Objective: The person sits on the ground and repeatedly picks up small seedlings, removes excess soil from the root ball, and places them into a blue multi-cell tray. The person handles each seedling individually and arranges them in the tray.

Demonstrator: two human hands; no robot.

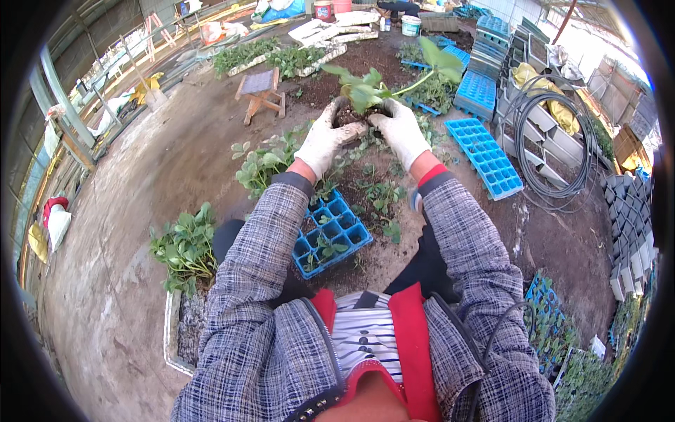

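Observation:
My left hand (328, 138) and my right hand (402, 131), both in soiled white gloves, hold a leafy seedling (366, 90) between them. Dark soil clings around its root end, cupped by the fingers of both hands. A long stem with a broad leaf leans out to the right. Nearer my body lies a blue plastic cell tray (331, 232), partly under my left forearm, with small plants in some cells. Loose leafy plants (381, 192) lie on dark soil right of that tray. More leafy plants (266, 163) stand left of my left hand.
A white foam box (173, 329) with leafy plants stands at lower left. A wooden folding stool (261, 95) is beyond my left hand. On the right are an empty blue cell tray (484, 158), stacked trays (475, 95), a coil of black hose (553, 142) and grey planters (630, 227).

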